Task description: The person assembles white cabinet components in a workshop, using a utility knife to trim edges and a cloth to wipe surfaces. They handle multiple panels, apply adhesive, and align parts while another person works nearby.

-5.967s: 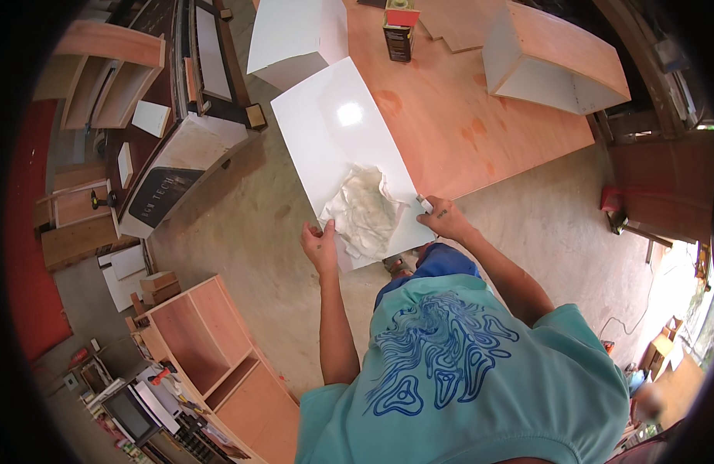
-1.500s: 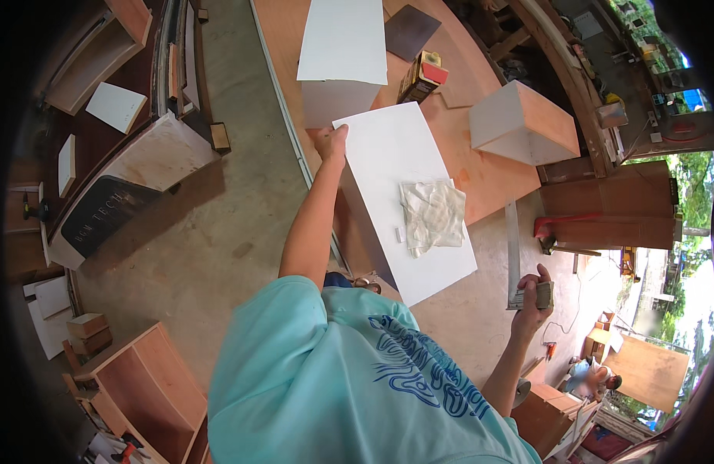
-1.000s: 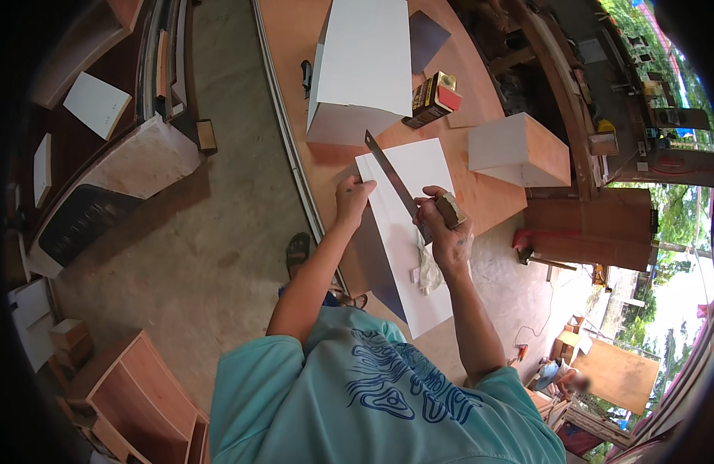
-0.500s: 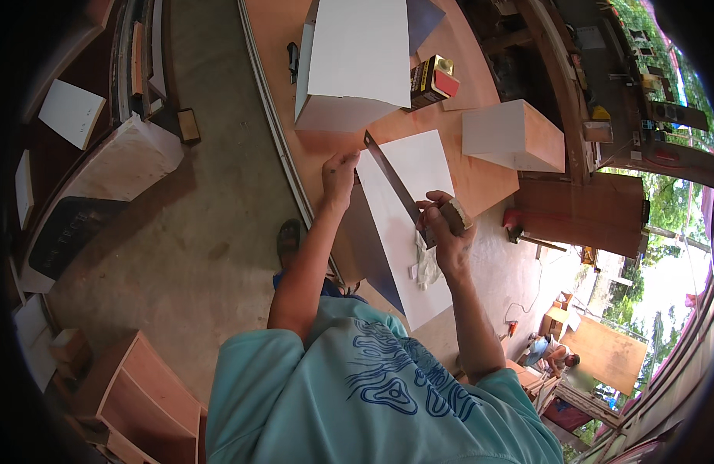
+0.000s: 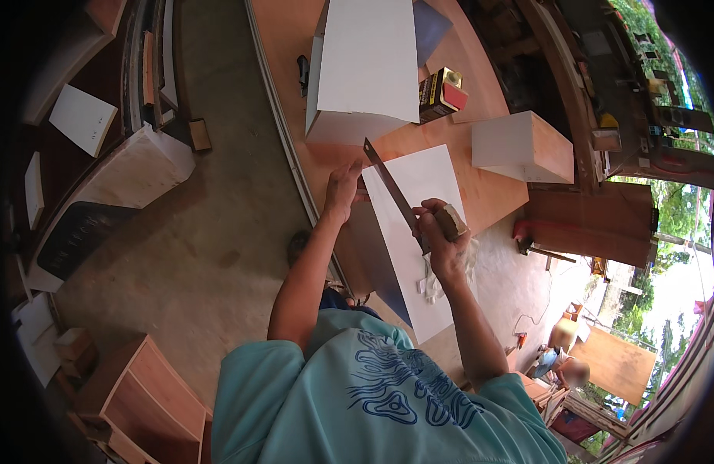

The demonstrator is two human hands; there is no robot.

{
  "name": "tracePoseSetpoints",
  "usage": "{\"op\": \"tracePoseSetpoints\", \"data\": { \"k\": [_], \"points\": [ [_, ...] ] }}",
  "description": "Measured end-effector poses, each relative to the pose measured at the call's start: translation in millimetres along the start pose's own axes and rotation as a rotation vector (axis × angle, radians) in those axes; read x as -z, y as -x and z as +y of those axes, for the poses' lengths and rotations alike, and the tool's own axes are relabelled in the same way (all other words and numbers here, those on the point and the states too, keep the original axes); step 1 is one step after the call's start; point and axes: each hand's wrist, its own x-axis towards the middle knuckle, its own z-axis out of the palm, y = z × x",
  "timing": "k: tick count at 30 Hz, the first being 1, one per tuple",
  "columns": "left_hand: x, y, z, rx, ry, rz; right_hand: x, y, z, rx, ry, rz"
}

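Note:
My right hand [image 5: 440, 236] grips the wooden handle of a long metal blade [image 5: 391, 189] that slants up and left above a white laminated box [image 5: 419, 232]. My left hand [image 5: 343, 189] rests on the left edge of that box, near the blade's tip. The box stands at the near end of a reddish plywood table [image 5: 496, 197]. A crumpled white rag [image 5: 434, 271] lies on the box, partly hidden under my right hand.
A taller white cabinet box [image 5: 364, 69], a yellow and red can [image 5: 442, 93] and a white-fronted wooden box [image 5: 523, 147] stand on the table. White panels [image 5: 82, 120] lean at the left. A wooden cabinet [image 5: 132, 394] sits on the concrete floor. Another person [image 5: 562, 371] crouches at far right.
My right hand swung in from the far right with the blade and now holds it over the white box. My left hand slid down to the box's left edge.

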Motion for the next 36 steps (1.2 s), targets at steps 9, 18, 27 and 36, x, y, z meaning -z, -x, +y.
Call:
{"op": "tracePoseSetpoints", "data": {
  "k": [9,18,27,36],
  "points": [
    [-9.1,22.4,-54.7,-0.004,-0.068,0.072,28.4,37.0,-4.1,0.121,-0.093,0.169],
    [-15.2,27.7,-53.3,-0.12,-0.25,0.145,29.9,23.2,-18.7,0.083,-0.032,0.042],
    [-8.5,23.0,-50.0,0.116,-0.045,0.117,19.4,15.0,-20.6,0.157,0.049,-0.074],
    [16.6,16.0,-31.5,0.144,0.201,-0.141,43.3,52.3,-12.3,0.046,0.077,-0.102]
  ]
}}
